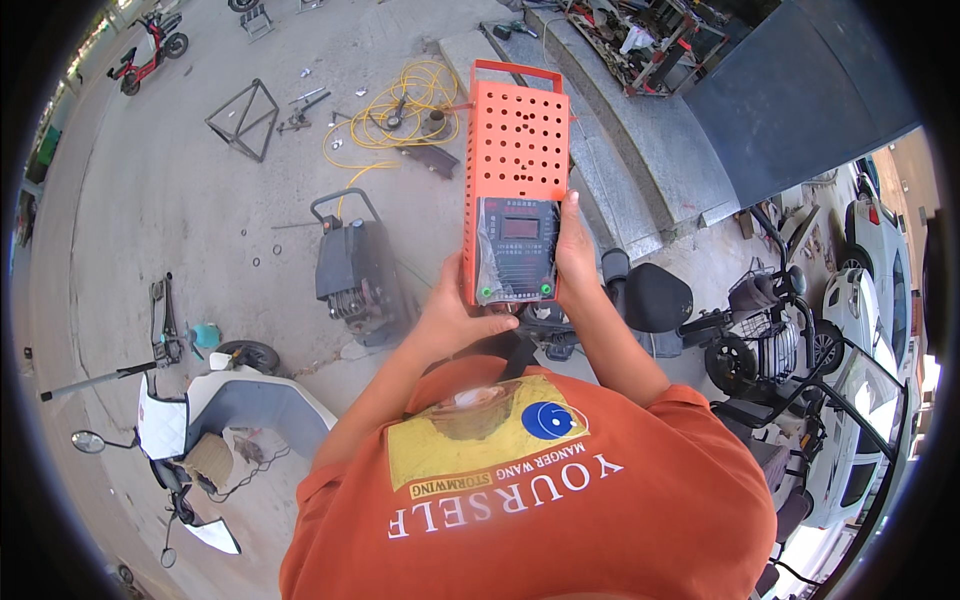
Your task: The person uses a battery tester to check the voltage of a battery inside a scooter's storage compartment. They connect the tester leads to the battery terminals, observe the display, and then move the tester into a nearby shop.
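Note:
Upright in front of me I hold an orange metal electrical box (518,180), with a carrying handle at its far end and rows of round holes. A black panel (518,250) on its nearer half carries a small dark display and two green knobs or terminals. My left hand (455,310) grips the lower left corner, its thumb lying along the near edge. Against the right side presses my right hand (575,258), thumb pointing up along the edge. The fingers underneath are hidden by the box.
A dark air compressor (350,262) stands left of the box, with a coiled yellow hose (425,95) beyond. A metal triangular frame (243,120) lies on the concrete. Stone steps (630,160) rise at right. A white scooter (235,400) is at left, electric bikes (760,320) and cars at right.

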A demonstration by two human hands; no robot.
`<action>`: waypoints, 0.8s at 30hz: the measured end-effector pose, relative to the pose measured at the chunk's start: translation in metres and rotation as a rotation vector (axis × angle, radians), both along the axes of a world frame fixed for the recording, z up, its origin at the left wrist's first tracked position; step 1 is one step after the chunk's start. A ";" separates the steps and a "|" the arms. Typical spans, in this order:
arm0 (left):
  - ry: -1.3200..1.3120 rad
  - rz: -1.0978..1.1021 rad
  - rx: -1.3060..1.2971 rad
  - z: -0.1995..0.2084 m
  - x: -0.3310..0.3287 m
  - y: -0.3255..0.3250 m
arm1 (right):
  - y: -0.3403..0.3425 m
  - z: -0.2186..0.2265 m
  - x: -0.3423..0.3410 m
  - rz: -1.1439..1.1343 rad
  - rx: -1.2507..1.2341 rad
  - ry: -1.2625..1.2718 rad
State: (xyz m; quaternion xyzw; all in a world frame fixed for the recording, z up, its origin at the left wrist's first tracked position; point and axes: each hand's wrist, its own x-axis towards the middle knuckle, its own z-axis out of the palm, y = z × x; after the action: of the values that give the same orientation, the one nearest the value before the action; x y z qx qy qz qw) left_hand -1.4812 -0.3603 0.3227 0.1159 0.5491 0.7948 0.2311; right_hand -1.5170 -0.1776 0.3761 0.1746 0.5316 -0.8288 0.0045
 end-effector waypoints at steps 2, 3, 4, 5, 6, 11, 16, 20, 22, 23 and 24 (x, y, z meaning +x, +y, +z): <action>0.069 0.009 -0.055 0.009 -0.041 0.004 | 0.004 0.001 -0.041 -0.086 -0.043 -0.020; 0.107 0.018 -0.076 0.011 -0.063 0.008 | 0.007 0.002 -0.064 -0.126 -0.061 -0.026; 0.222 0.024 -0.117 0.011 -0.086 0.012 | 0.011 0.005 -0.086 -0.165 -0.066 -0.046; 0.221 0.002 -0.167 0.005 -0.105 0.015 | 0.017 0.001 -0.107 -0.186 -0.073 -0.017; 0.223 -0.014 -0.217 -0.004 -0.127 0.018 | 0.026 -0.003 -0.133 -0.202 -0.082 0.015; 0.188 -0.079 -0.340 -0.055 -0.238 0.036 | 0.076 -0.027 -0.263 -0.215 -0.018 0.014; 0.001 -0.115 -0.153 -0.036 -0.368 0.075 | 0.098 -0.033 -0.390 -0.180 -0.040 -0.001; -0.025 -0.077 -0.042 -0.026 -0.461 0.098 | 0.106 -0.022 -0.483 -0.149 -0.038 -0.094; 0.006 -0.057 -0.051 -0.028 -0.509 0.108 | 0.119 -0.032 -0.532 -0.179 -0.040 -0.081; 0.018 -0.045 -0.059 -0.031 -0.532 0.113 | 0.125 -0.031 -0.557 -0.172 -0.028 -0.091; 0.066 -0.073 -0.193 -0.029 -0.554 0.115 | 0.130 -0.030 -0.579 -0.169 -0.020 -0.121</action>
State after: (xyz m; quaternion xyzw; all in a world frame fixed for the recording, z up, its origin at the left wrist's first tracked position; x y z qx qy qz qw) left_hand -2.0352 -0.2448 0.2936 0.1393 0.6258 0.7250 0.2516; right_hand -2.0959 -0.0472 0.3463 0.2685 0.5053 -0.8195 -0.0316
